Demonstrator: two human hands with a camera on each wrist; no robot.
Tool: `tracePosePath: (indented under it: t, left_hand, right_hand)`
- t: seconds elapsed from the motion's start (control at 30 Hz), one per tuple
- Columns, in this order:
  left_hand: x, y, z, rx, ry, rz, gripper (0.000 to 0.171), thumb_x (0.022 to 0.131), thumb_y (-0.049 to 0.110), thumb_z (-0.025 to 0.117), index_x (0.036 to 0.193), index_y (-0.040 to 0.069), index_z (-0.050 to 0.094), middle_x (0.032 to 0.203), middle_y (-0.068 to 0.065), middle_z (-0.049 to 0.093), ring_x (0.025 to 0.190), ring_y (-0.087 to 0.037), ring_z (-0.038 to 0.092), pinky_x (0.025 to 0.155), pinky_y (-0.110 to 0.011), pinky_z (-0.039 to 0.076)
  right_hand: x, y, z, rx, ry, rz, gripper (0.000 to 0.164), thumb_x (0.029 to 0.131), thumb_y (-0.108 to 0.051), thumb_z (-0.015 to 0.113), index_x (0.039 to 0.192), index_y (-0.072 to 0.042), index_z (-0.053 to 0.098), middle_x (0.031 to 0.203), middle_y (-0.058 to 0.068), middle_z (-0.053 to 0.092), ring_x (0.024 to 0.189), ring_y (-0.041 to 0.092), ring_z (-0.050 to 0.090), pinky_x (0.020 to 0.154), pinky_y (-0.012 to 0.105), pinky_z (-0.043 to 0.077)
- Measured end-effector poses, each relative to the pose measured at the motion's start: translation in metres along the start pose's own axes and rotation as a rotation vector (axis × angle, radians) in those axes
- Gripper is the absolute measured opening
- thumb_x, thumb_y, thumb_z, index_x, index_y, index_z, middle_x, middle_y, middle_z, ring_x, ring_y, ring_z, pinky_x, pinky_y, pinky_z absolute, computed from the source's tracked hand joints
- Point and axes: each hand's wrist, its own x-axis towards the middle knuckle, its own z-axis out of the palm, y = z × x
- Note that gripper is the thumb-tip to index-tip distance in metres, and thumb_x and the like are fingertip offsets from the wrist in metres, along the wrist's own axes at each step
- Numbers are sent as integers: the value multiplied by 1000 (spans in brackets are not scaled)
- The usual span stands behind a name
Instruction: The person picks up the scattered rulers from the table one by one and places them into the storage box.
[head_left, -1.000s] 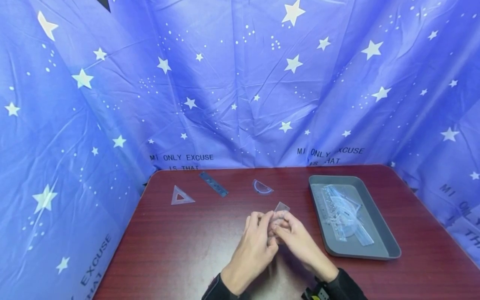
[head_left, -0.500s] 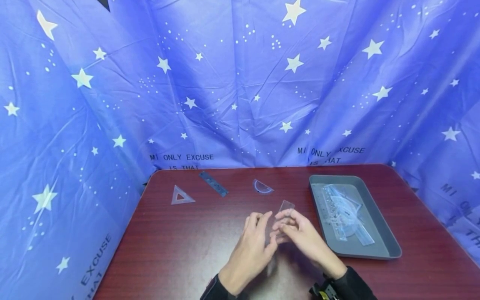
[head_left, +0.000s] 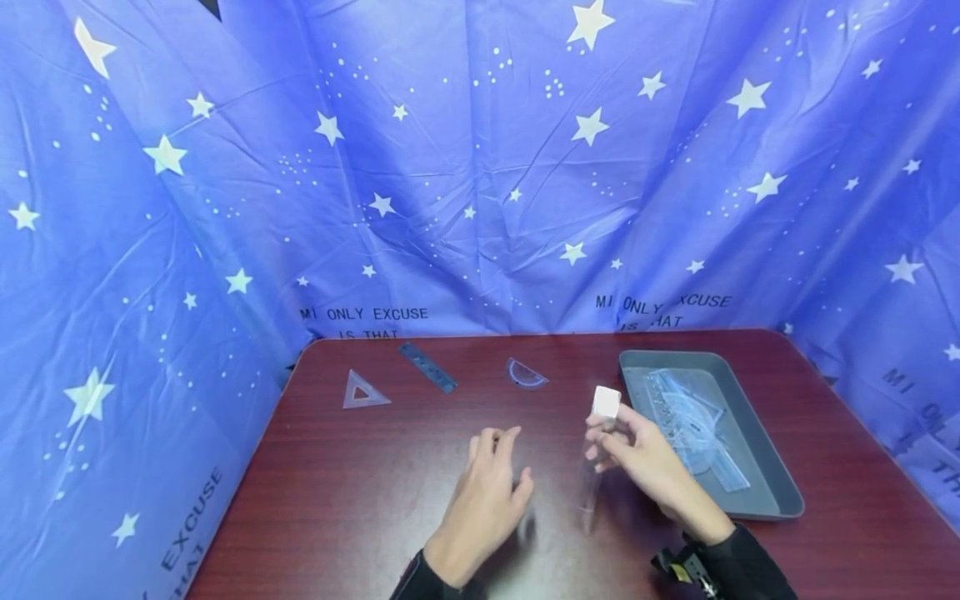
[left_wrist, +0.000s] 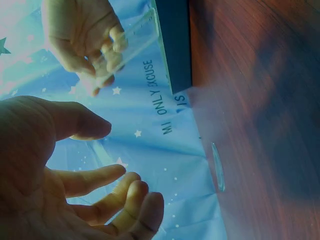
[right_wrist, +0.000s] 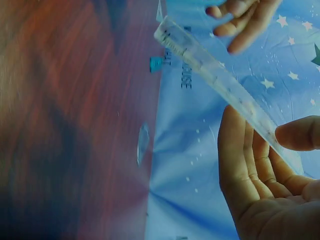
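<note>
A clear straight ruler (right_wrist: 220,80) with printed marks is pinched between the thumb and fingers of my right hand (head_left: 648,462). In the head view the ruler's top end glares white, and its lower part slants down over the table. Left of it, my left hand (head_left: 480,504) hovers above the wood, holding nothing, its fingers loosely bent and apart. Farther back lie a clear protractor (head_left: 528,382), a bluish ruler (head_left: 427,367) and a clear triangular set square (head_left: 372,401), all apart from one another.
At the right, beside my right hand, stands a grey tray (head_left: 776,492) with several clear rulers and drawing pieces (head_left: 693,433) heaped in it. The dark red table (head_left: 315,500) ends at a blue star-patterned curtain (head_left: 465,167).
My left hand has let go of the clear ruler and drawn back slightly left. My right hand has carried the ruler rightward, toward the tray.
</note>
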Motion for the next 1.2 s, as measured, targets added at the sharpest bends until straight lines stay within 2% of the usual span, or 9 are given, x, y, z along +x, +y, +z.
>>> tracePosePath:
  t: [0.33, 0.6, 0.73, 0.97, 1.2]
  left_hand:
    - [-2, -6, -5, 0, -46, -65, 52, 95, 15, 75, 144, 1, 62, 127, -16, 64, 115, -29, 61, 91, -41, 62]
    - [-2, -9, -6, 8, -56, -96, 53, 97, 19, 74, 145, 2, 61, 128, -16, 65, 116, -27, 61, 93, -42, 61]
    - [-2, -11, -5, 16, -48, -91, 53, 97, 19, 74, 145, 2, 61, 126, -15, 65, 114, -27, 60, 93, -42, 61]
    - [-3, -12, -5, 22, -52, -94, 54, 97, 19, 74, 146, 2, 61, 125, -15, 65, 114, -27, 60, 93, -42, 61]
    - [-3, -13, -4, 27, -60, -96, 55, 97, 20, 73, 147, 1, 60, 125, -15, 66, 115, -27, 61, 96, -43, 60]
  right_hand:
    - [7, -6, -36, -206, 102, -31, 19, 102, 7, 55, 120, 9, 60, 96, 14, 69, 74, 10, 67, 64, 30, 61]
    - [20, -6, -72, -451, 185, -49, 21, 105, -4, 61, 124, 6, 63, 96, 14, 72, 72, 6, 66, 63, 29, 60]
    - [24, -5, -86, -480, 208, -27, 27, 105, -7, 60, 130, 5, 61, 97, 10, 71, 73, 6, 66, 63, 30, 60]
    - [31, 9, -107, -564, 239, 46, 38, 102, -12, 59, 137, 4, 59, 102, 14, 74, 70, 9, 66, 61, 29, 58]
    - [41, 26, -123, -629, 190, 124, 47, 98, -13, 59, 140, 8, 54, 98, 15, 70, 70, 15, 63, 57, 28, 52]
